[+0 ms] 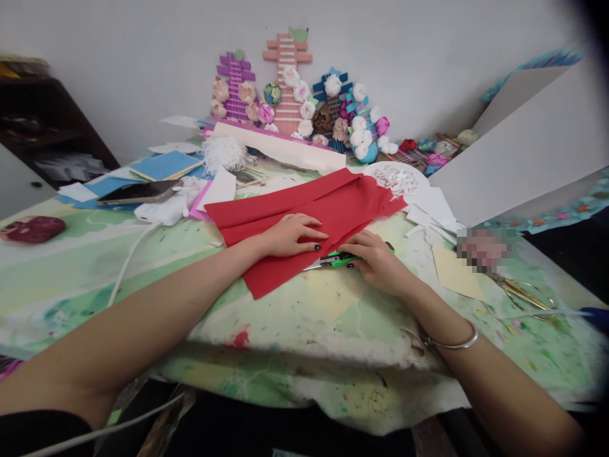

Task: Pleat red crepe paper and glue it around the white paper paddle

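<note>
A large piece of red paper, folded along its length, lies across the middle of the table. Flat on top of it rests my left hand, its fingers spread and pressing the paper down. My right hand is wrapped around a green utility knife at the near edge of the paper. The knife's metal blade points left and lies along or under that edge; I cannot tell which. A silver bangle circles my right wrist.
Gold-handled scissors and a yellow paper piece lie right. Beyond the red paper stand a plate of white bits, shredded white paper and flower-covered stick crafts. A tablet and white cable are left.
</note>
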The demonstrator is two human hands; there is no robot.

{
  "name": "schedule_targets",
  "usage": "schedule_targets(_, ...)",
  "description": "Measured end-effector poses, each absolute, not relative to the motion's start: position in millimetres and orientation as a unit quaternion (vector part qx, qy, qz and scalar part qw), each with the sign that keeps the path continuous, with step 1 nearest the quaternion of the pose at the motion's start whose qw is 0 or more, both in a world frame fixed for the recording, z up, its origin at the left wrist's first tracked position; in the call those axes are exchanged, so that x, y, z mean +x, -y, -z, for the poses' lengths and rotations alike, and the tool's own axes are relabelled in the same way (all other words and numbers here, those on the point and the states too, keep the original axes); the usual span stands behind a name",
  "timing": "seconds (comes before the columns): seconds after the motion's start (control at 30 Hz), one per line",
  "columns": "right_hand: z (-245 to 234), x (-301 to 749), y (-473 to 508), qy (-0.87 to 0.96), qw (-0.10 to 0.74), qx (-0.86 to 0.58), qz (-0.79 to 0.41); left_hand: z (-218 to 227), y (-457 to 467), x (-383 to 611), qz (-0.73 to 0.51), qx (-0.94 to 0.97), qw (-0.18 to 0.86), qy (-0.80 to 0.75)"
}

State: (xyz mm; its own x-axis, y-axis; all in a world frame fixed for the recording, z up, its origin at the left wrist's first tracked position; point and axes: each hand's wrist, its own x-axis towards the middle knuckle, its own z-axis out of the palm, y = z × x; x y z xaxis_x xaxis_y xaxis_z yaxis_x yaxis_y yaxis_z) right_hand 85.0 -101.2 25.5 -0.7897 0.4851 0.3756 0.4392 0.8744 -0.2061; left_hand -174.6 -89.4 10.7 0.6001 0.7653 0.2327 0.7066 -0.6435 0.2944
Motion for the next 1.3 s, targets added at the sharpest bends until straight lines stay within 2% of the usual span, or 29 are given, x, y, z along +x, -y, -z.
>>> schedule_targets(0.47,-19,69,109,0.953,0.217,-0.208,-0.024,-10,90,-174,-0.171,0.888,0.079,-0.42)
schedule_targets(1.3,-34,85,110,0.948,0.227,-0.216,-0.053,-9,89,-175,-0.177,0.892,0.083,-0.407)
